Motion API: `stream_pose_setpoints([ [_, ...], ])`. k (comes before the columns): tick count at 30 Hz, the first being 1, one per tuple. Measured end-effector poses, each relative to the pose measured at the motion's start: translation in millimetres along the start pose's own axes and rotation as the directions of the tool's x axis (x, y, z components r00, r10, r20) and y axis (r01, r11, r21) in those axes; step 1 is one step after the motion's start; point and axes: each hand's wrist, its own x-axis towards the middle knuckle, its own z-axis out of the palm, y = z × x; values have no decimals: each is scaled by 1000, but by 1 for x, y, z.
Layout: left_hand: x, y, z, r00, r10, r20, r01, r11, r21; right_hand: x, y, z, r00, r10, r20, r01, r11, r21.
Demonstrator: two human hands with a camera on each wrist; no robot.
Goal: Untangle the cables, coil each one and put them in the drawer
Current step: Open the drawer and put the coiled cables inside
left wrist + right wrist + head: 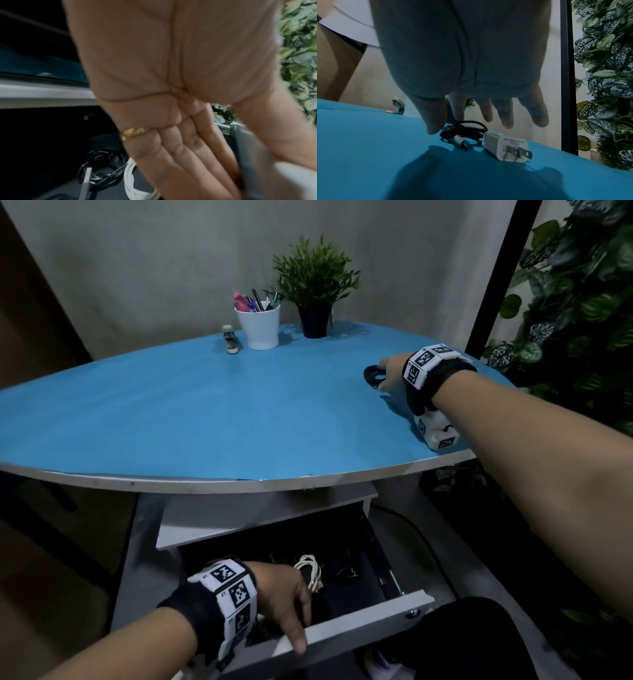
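While the left hand (284,594) rests w/ straight fingers on the front panel of the open drawer (359,623), holding nothing and prob. keeping it open for the next drop, the right hand (392,374) hovers at the far right of the blue table (171,412), fingers spread, over the last black cable (464,130). That cable lies coiled beside its white charger plug (505,146), not yet gripped. A white cable (310,571) and another black coil (101,169) already lie in the drawer.
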Motion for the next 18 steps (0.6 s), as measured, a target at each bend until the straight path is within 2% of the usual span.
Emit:
stream_pose_setpoints([
  [6,10,1,-4,990,-74,122,73,997,15,31,3,3,998,-35,55,38,998,-49],
  [9,9,2,0,985,-95,141,95,995,5,53,13,14,996,-29,84,29,1000,-5],
  [11,5,5,4,985,-101,138,105,994,-22,33,8,11,995,-29,98,28,999,17],
  [14,-7,10,11,987,-110,114,118,991,-63,-36,-15,-1,994,-67,86,63,996,56],
  [18,-18,12,24,993,-91,70,97,991,-91,-81,-24,-5,993,-118,-11,118,977,177],
])
